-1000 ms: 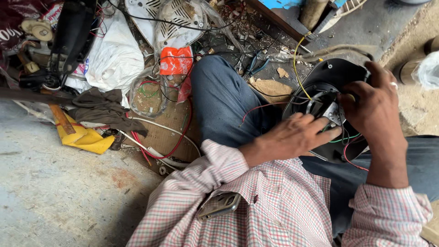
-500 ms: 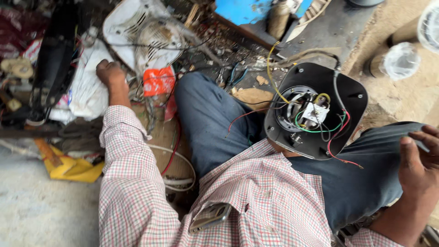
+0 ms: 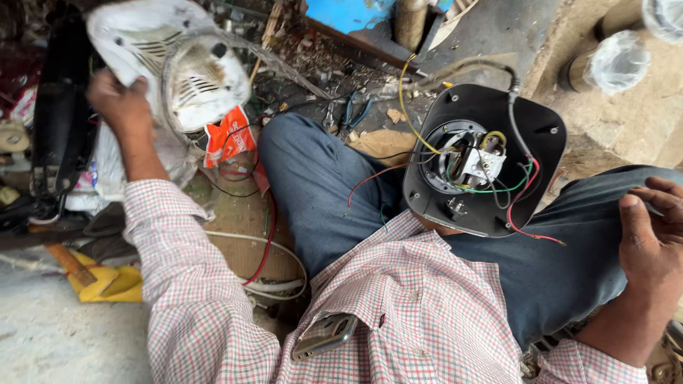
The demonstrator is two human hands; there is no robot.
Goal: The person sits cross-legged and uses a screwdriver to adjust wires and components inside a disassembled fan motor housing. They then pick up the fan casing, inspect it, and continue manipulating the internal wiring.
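My left hand [image 3: 121,103] reaches out to the upper left and grips the edge of a dirty white vented plastic cover [image 3: 192,64], held up above the clutter. A black rounded housing [image 3: 541,142] rests open side up on my lap, with yellow, green, red and black wires and a small white part [image 3: 487,163] inside it. My right hand [image 3: 651,235] rests on my right knee over the blue trousers, holding nothing, well to the right of the housing.
An orange packet [image 3: 229,136] and loose red and white cables [image 3: 267,245] lie by my left leg. Pliers [image 3: 356,114] sit on the ground behind my knee. A yellow object [image 3: 107,281] lies lower left. Two plastic-wrapped cylinders [image 3: 605,64] stand upper right. A phone [image 3: 324,336] sticks out of my shirt pocket.
Both hands left the black housing. My left hand swung out to the left and took hold of the white cover, lifting it. My right hand moved away onto my knee.
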